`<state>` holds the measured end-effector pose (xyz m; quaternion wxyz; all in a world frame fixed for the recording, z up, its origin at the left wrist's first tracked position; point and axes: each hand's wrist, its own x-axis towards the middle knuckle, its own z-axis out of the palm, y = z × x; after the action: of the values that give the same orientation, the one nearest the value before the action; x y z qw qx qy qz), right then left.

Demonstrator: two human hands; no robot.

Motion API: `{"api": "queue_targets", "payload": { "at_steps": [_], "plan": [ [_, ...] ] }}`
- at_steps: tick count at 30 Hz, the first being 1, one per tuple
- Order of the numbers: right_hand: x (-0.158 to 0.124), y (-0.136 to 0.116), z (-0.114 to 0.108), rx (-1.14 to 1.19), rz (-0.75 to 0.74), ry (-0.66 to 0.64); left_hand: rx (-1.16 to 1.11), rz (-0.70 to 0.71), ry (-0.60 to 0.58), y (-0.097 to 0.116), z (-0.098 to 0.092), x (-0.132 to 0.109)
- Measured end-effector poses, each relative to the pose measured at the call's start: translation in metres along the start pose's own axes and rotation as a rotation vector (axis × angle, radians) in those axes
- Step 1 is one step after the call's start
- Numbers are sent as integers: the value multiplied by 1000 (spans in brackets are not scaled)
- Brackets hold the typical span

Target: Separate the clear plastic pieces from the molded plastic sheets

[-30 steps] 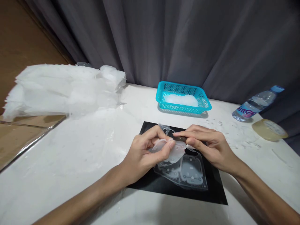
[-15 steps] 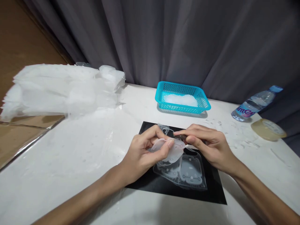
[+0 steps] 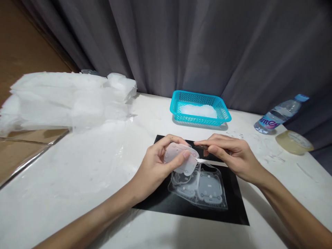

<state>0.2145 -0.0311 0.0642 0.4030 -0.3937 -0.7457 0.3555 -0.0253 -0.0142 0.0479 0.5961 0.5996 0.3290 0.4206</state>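
My left hand [image 3: 166,157] pinches a rounded, translucent plastic piece [image 3: 181,157] between thumb and fingers, tilted above a black mat [image 3: 155,204]. Facing it, my right hand [image 3: 230,154] is closed on a slim dark tool [image 3: 201,147], mostly covered by the fingers; its exact kind cannot be made out. A narrow pale strip [image 3: 211,162] runs from below the right thumb to the plastic piece's right edge. Underneath, on the mat, lies a clear plastic sheet [image 3: 199,197] with moulded rounded panels.
A blue perforated basket [image 3: 225,119] holds white translucent pieces [image 3: 198,110] at the back. Stacked translucent plastic sheets [image 3: 64,100] stand at left beside cardboard [image 3: 28,141]. At right are a water bottle [image 3: 280,114], a tape roll [image 3: 294,142] and thin scraps [image 3: 272,157] on the white table.
The plastic piece has tilted to show more of its face and shifted slightly left. The right fingers have drawn a little away from it, and the pale strip shows more.
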Motion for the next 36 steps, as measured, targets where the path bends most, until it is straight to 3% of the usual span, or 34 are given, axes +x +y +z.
{"api": "queue_targets", "payload": {
  "at_steps": [4,14,18,27,32,36],
  "plan": [
    [1,3,-1,-16,6,-12,13,-15,13,-2,0,0],
    [-1,-4,-2,-94,-35,-29,341,215,153,5,4,-6],
    [-2,-4,-1,-104,-55,-41,368,242,186,3,4,-8],
    [-1,-2,2,-109,-35,-39,229,141,132,4,4,-8],
    [0,0,2,-103,-16,-43,43,-67,53,6,3,-2],
    [0,4,2,-87,26,-52,-12,-111,36,5,2,-1]
  ]
}}
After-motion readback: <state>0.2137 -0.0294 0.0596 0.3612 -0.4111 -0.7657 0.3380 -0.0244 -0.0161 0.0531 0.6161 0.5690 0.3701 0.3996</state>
